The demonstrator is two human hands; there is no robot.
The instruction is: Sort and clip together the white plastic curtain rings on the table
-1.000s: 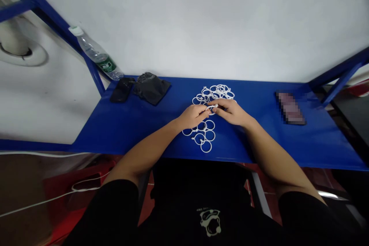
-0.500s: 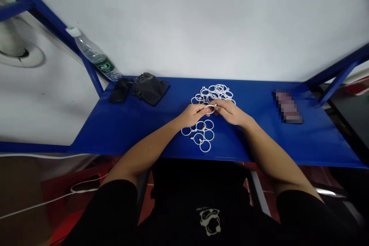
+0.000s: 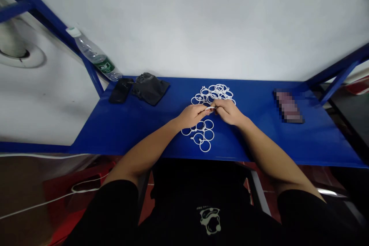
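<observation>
A white curtain ring is pinched between my two hands just above the blue tabletop. My left hand grips its left side with thumb and fingers. On the opposite side my right hand holds the ring with curled fingers, which partly hide it. Behind the hands lies a heap of white rings with small eyelets, partly covered by the right hand. Nearer my body several more white rings lie in a loose, overlapping group.
The blue table meets a white wall at the back. At its left are a dark pouch, a black phone and a leaning plastic bottle. A pixelated flat object lies at the right.
The held ring has tilted and looks flatter. My right hand's fingers have curled in more around its right side; the rings on the table have stayed put.
</observation>
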